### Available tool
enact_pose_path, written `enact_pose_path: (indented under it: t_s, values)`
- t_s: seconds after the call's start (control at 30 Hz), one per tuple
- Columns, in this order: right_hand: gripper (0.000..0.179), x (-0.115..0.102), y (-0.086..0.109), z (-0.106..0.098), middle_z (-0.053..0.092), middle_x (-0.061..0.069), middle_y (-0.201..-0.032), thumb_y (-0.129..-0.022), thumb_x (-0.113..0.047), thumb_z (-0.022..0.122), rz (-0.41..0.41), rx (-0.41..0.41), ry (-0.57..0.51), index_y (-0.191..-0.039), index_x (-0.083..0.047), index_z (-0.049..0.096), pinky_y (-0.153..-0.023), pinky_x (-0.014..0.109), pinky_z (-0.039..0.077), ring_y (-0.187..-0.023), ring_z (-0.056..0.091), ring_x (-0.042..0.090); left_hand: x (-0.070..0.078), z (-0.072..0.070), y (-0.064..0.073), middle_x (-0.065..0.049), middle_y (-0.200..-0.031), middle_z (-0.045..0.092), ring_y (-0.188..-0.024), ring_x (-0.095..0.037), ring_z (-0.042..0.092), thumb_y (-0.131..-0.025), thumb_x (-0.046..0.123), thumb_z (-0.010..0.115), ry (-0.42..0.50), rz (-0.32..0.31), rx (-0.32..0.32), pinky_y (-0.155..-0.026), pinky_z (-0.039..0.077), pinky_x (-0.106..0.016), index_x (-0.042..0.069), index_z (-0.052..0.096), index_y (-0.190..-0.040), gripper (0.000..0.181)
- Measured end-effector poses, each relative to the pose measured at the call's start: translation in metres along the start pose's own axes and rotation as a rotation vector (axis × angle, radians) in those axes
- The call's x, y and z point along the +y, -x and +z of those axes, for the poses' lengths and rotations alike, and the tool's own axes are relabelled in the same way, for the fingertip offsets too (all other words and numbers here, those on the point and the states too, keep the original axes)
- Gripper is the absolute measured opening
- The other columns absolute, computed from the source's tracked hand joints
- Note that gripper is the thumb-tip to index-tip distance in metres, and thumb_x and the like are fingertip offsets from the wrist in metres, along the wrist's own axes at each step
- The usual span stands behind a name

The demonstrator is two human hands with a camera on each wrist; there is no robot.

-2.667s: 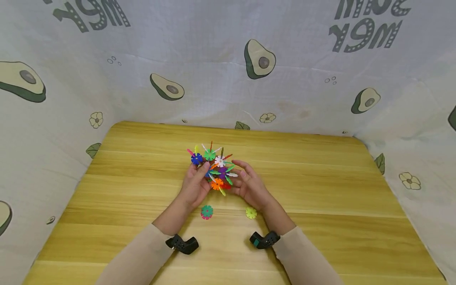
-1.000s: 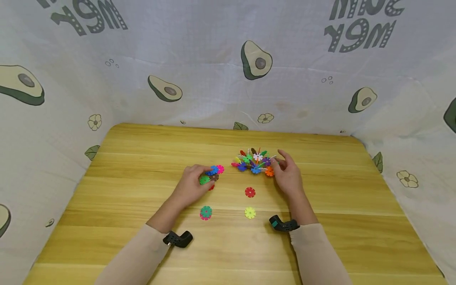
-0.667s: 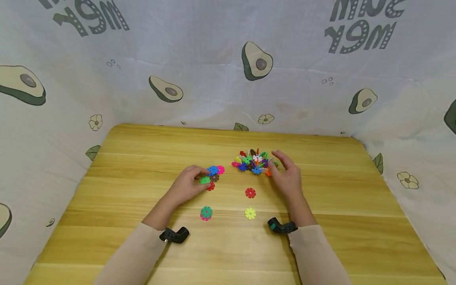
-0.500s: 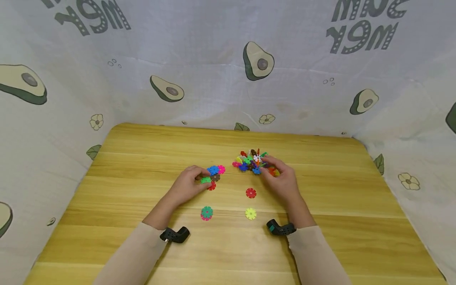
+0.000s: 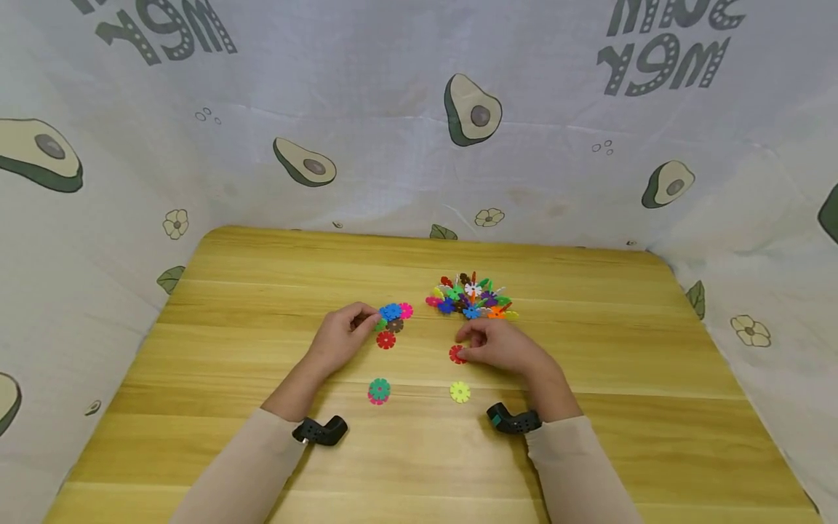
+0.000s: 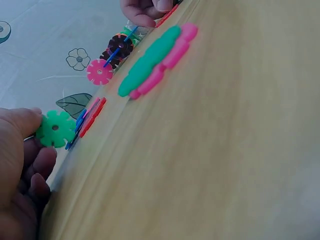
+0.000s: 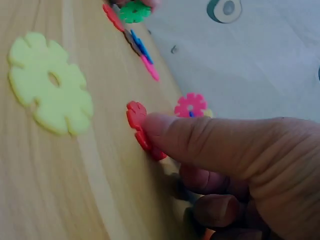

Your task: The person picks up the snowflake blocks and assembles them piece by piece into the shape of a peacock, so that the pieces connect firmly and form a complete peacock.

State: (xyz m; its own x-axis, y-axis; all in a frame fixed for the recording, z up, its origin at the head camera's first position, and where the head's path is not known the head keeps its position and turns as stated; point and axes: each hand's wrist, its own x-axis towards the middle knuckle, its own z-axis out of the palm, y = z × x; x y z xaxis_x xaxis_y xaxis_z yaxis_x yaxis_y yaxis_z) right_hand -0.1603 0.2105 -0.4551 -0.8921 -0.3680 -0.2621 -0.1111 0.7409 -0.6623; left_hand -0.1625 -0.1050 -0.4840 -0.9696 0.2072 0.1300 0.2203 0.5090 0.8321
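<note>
In the head view, my left hand is beside a cluster of toothed plastic discs. It pinches a green disc by its edge, held up off the table in the left wrist view. Next to it are a blue disc, a pink disc, a brown disc and a red disc. My right hand is over another red disc on the table. Its thumb touches that disc, with a gap to the bent index finger.
A spiky multicoloured assembly of interlocked discs stands behind my right hand. Nearer on the wooden table lie a yellow disc and a teal disc overlapping a pink one. A patterned cloth hangs behind.
Both hands held the assembly at first; it now stands at the right. My right hand left it and came down to the red disc. My left hand has drawn slightly left with the green disc.
</note>
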Motion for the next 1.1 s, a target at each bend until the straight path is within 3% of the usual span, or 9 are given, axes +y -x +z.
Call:
enact_pose_path:
  t_s: [0.2, 0.4, 0.47, 0.57, 0.7, 0.9, 1.1]
  values:
    - [0.021, -0.015, -0.004, 0.01, 0.066, -0.002, -0.087, -0.089, -0.027, 0.08, -0.063, -0.006, 0.044, -0.103, -0.014, 0.072, -0.074, 0.027, 0.051, -0.08, 0.057, 0.013, -0.002, 0.001, -0.001, -0.01, -0.097, 0.072, -0.076, -0.014, 0.069, -0.101, 0.017, 0.066, 0.223, -0.054, 0.015, -0.063, 0.057, -0.023, 0.008, 0.068, -0.118, 0.02]
    - [0.023, -0.025, -0.007, 0.022, 0.066, -0.003, -0.091, -0.086, -0.029, 0.084, -0.109, 0.046, 0.087, -0.098, -0.016, 0.07, -0.075, 0.027, 0.051, -0.081, 0.057, 0.013, 0.003, 0.005, 0.002, -0.015, -0.102, 0.072, -0.081, -0.015, 0.074, -0.095, 0.01, 0.071, 0.404, -0.078, -0.07, -0.069, 0.062, -0.027, 0.003, 0.068, -0.121, 0.026]
    - [0.02, -0.027, -0.009, 0.029, 0.066, -0.001, -0.089, -0.087, -0.025, 0.083, -0.113, 0.083, -0.01, -0.095, -0.015, 0.068, -0.07, 0.026, 0.052, -0.076, 0.057, 0.013, 0.006, 0.008, 0.003, -0.015, -0.098, 0.072, -0.08, -0.016, 0.074, -0.095, 0.01, 0.071, 0.411, -0.076, -0.116, -0.068, 0.062, -0.028, 0.003, 0.069, -0.117, 0.023]
    - [0.017, -0.03, -0.013, 0.041, 0.071, 0.009, -0.091, -0.092, -0.015, 0.077, -0.136, 0.105, -0.303, -0.098, -0.008, 0.063, -0.069, 0.024, 0.058, -0.073, 0.065, 0.014, 0.009, 0.011, 0.005, -0.015, -0.093, 0.074, -0.076, -0.018, 0.073, -0.096, 0.011, 0.071, 0.401, -0.072, -0.172, -0.066, 0.062, -0.03, 0.004, 0.07, -0.111, 0.017]
    - [0.012, -0.033, -0.016, 0.055, 0.07, 0.02, -0.103, -0.097, -0.002, 0.066, -0.202, 0.112, -0.641, -0.105, 0.003, 0.058, -0.079, 0.03, 0.064, -0.084, 0.075, 0.017, 0.012, 0.013, 0.005, -0.014, -0.09, 0.073, -0.07, -0.018, 0.07, -0.095, 0.012, 0.072, 0.41, -0.093, -0.211, -0.063, 0.06, -0.029, 0.003, 0.069, -0.107, 0.015]
    - [0.01, -0.036, -0.017, 0.061, 0.066, 0.027, -0.108, -0.096, 0.004, 0.065, -0.309, 0.176, -0.704, -0.103, 0.008, 0.06, -0.084, 0.03, 0.064, -0.093, 0.075, 0.021, 0.012, 0.013, 0.002, -0.011, -0.082, 0.072, -0.066, -0.016, 0.069, -0.096, 0.01, 0.07, 0.506, -0.154, -0.239, -0.062, 0.061, -0.027, -0.002, 0.065, -0.105, 0.015]
    - [0.011, -0.036, -0.017, 0.063, 0.067, 0.033, -0.111, -0.095, 0.003, 0.066, -0.313, 0.199, -0.731, -0.103, 0.009, 0.061, -0.085, 0.031, 0.064, -0.093, 0.075, 0.018, 0.013, 0.011, 0.002, -0.003, -0.074, 0.069, -0.063, -0.013, 0.067, -0.097, 0.008, 0.068, 0.539, -0.153, -0.274, -0.06, 0.06, -0.025, -0.006, 0.064, -0.104, 0.016]
